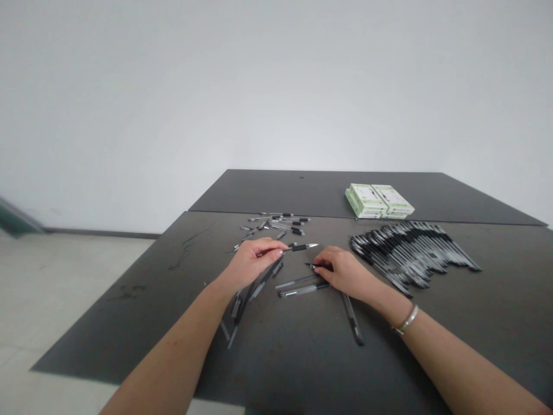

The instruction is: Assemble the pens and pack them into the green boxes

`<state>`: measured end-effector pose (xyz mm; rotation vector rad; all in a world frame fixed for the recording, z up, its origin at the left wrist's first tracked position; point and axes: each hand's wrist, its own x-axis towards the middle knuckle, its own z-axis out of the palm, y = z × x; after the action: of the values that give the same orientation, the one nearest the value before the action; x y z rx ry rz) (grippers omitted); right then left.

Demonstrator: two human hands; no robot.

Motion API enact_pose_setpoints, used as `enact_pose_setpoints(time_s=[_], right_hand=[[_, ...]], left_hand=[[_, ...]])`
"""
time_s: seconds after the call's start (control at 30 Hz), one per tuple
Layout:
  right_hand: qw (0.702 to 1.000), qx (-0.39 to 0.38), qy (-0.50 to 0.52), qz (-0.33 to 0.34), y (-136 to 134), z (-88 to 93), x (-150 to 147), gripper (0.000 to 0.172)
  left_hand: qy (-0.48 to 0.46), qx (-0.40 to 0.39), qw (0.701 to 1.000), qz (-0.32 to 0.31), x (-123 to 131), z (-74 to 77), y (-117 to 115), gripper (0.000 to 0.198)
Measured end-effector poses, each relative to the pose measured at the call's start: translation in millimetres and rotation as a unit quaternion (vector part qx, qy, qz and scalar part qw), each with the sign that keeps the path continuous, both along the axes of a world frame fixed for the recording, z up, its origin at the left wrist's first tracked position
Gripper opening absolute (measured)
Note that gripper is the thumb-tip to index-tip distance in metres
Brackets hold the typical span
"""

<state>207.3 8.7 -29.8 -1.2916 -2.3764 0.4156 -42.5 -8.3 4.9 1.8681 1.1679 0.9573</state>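
Observation:
My left hand point(259, 256) pinches a clear-barrelled gel pen point(302, 248) with a black grip, its bare silver tip pointing right. Just to the right, my right hand point(339, 268) is closed on a small dark piece point(311, 266) with a thin end; the fingers hide most of it, so I cannot tell its kind. Below the hands, a clear pen tube point(294, 282) and a pen point(300, 291) lie side by side. Another pen point(353, 323) points toward me under my right wrist. Loose pen parts point(244, 305) lie partly hidden under my left forearm.
On the right, many pens point(410, 253) lie in a wide fanned pile. Behind them, green and white boxes point(380, 202) are stacked on the far table point(268, 190). More loose pens and pieces point(280, 222) are scattered beyond my left hand on the dark near table point(164, 276).

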Motion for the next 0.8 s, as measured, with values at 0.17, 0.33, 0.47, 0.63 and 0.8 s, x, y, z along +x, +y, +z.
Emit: enact_pose_setpoints(time_s=[0.17, 0.33, 0.47, 0.63, 0.8], right_hand=[[0.984, -0.075, 0.161, -0.027, -5.1, 8.3, 3.1, 0.014], [0.915, -0.133, 0.381, -0.005, -15.8, 28.6, 3.5, 0.025], [0.910, -0.123, 0.396, -0.003, -20.6, 34.8, 0.4, 0.026], [0.911, -0.104, 0.399, -0.012, -20.0, 34.1, 2.2, 0.028], [0.915, -0.102, 0.390, -0.018, -19.4, 33.8, 4.6, 0.027]], left_hand=[[-0.006, 0.002, 1.000, -0.010, -0.9, 0.5, -0.7, 0.023], [-0.018, 0.011, 1.000, -0.017, -2.1, -0.1, -0.9, 0.022], [-0.026, 0.011, 0.999, -0.023, -2.2, 0.1, -1.7, 0.022], [-0.034, 0.013, 0.999, -0.024, -2.7, -0.3, -2.3, 0.021], [-0.036, 0.011, 0.999, -0.024, -3.9, -2.7, -1.0, 0.021]])
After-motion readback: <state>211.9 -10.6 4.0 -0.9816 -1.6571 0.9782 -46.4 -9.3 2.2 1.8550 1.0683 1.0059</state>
